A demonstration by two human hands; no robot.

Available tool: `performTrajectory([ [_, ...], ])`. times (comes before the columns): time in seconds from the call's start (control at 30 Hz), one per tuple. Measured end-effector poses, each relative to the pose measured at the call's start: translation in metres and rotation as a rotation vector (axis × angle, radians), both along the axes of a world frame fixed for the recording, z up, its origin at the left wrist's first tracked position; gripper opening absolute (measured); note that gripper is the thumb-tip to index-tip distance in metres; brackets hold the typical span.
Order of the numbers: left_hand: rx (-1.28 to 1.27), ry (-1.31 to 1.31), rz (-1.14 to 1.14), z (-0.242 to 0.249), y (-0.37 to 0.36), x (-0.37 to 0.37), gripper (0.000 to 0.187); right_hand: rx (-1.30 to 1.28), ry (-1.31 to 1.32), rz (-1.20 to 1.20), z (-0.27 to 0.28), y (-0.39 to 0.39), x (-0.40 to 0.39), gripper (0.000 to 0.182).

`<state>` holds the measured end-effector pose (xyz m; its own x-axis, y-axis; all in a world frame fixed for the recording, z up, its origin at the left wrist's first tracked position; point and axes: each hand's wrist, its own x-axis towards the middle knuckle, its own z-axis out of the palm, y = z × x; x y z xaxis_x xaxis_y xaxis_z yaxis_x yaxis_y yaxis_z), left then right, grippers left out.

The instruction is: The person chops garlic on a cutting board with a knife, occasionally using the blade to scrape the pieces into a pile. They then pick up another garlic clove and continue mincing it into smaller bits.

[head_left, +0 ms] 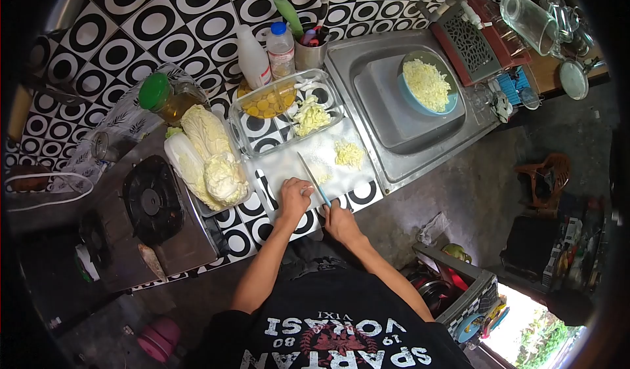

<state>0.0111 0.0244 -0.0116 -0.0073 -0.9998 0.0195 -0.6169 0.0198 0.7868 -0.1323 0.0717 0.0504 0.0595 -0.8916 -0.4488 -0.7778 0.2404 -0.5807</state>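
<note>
A translucent cutting board (272, 165) lies on the patterned counter. My right hand (342, 222) is closed round the blue handle of a knife (311, 175), whose blade points up and left over the board. Just left of the blade, my left hand (295, 198) has its fingers curled on the board around something pale, mostly hidden by them. Small bits of chopped cabbage (319, 174) lie beside the blade, and a larger chopped pile (349, 154) sits at the board's right. Behind the board, a clear glass dish (243, 131) holds more cut cabbage (311, 116).
Whole cabbages (209, 146) fill a tray beside the stove (154, 202) on the left. In the sink (384, 133), a blue bowl (453, 104) of chopped cabbage rests on an upturned grey basin (387, 106). Bottles (281, 57) and a utensil cup (310, 55) stand behind the dish.
</note>
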Motion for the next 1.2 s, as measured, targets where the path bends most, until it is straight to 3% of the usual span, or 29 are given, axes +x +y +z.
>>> performTrajectory([
  [0.2, -0.015, 0.040, 0.030, 0.006, 0.002, -0.002, 0.010, 0.073, 0.052, -0.045, -0.012, 0.019, 0.004, 0.027],
  [0.4, -0.078, -0.022, -0.031, 0.003, 0.004, 0.001, 0.007, -0.026, 0.030, -0.010, -0.017, -0.008, 0.010, 0.028],
  [0.6, -0.071, 0.046, -0.023, 0.002, 0.002, 0.004, 0.007, 0.030, 0.054, -0.010, 0.001, 0.008, 0.005, 0.026],
  [0.87, 0.002, 0.050, -0.082, 0.007, 0.001, 0.010, 0.009, 0.003, 0.076, -0.091, -0.021, 0.014, 0.020, 0.027],
  [1.2, -0.081, 0.087, -0.090, 0.005, 0.001, 0.010, 0.008, 0.012, 0.109, -0.092, 0.002, 0.023, 0.021, 0.026],
])
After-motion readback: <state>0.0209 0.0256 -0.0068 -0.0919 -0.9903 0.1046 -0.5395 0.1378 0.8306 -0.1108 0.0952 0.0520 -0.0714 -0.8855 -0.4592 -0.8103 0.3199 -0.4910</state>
